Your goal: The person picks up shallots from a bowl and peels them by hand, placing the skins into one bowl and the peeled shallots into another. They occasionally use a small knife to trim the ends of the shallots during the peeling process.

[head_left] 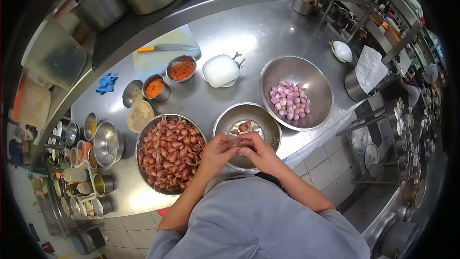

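Note:
Over a steel bowl point(221, 121) with some reddish skins point(244, 126) in it, my two hands meet at the fingertips. My left hand point(218, 153) is closed in a pinch, and my right hand point(259, 152) pinches against it. Between them is a small shallot, mostly hidden by the fingers. Left of my left hand stands a big bowl heaped with unpeeled shallots point(168, 153). To the right and farther back, a wide steel bowl point(314, 79) holds peeled, pale purple shallots point(290, 100).
A yellow-handled knife point(167, 47) lies on a cutting board point(184, 35). Nearby are containers of orange shreds point(181, 70), a white wrapped bundle point(221, 71) and a blue cloth point(107, 82). Sauce pots crowd the left edge. A shelf point(230, 1) overhangs the table's back.

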Demonstrator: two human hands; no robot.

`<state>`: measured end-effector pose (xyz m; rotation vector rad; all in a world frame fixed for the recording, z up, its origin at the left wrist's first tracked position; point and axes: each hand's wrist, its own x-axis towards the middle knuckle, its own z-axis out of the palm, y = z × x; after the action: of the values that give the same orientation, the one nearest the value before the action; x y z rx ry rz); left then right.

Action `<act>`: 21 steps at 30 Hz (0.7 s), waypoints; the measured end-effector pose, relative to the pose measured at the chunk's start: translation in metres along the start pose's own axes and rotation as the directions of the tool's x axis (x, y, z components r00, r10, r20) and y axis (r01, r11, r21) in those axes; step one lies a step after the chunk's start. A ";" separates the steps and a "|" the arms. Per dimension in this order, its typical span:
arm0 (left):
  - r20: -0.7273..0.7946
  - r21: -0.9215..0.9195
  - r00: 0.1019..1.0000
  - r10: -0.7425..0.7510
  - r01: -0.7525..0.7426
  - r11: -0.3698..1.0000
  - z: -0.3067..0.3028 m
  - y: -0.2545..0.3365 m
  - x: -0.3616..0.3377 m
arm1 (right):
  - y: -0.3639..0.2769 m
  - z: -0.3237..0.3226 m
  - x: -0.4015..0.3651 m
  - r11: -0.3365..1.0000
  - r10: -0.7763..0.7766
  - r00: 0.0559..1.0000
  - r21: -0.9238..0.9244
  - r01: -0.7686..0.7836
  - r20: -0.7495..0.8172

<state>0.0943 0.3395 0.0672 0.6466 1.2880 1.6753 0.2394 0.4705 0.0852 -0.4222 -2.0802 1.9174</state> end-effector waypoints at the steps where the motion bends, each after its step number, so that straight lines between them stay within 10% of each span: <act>1: 0.016 0.001 0.998 0.055 -0.055 0.999 0.002 -0.003 0.000 | 0.005 0.001 0.001 0.999 -0.018 0.999 0.039 0.020 -0.045; 5: 0.019 0.011 0.996 0.088 -0.088 0.996 0.007 0.000 0.003 | 0.008 0.000 0.004 0.987 -0.006 0.998 0.162 0.017 -0.069; 7: 0.053 -0.049 0.998 0.015 -0.013 0.999 0.003 0.002 0.005 | -0.010 -0.005 0.002 0.695 0.336 0.935 0.640 -0.326 0.111; 10: 0.066 -0.145 0.997 -0.048 0.057 0.988 -0.001 -0.002 0.004 | -0.013 -0.007 0.003 0.525 0.360 0.914 0.769 -0.365 0.187; 21: -0.016 -0.116 0.996 -0.092 0.089 0.989 0.011 0.001 0.004 | -0.014 0.000 0.011 0.575 0.330 0.936 0.761 -0.300 0.119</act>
<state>0.1012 0.3480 0.0712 0.4953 1.2081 1.6722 0.2288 0.4744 0.0991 -0.6270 -0.9811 2.7416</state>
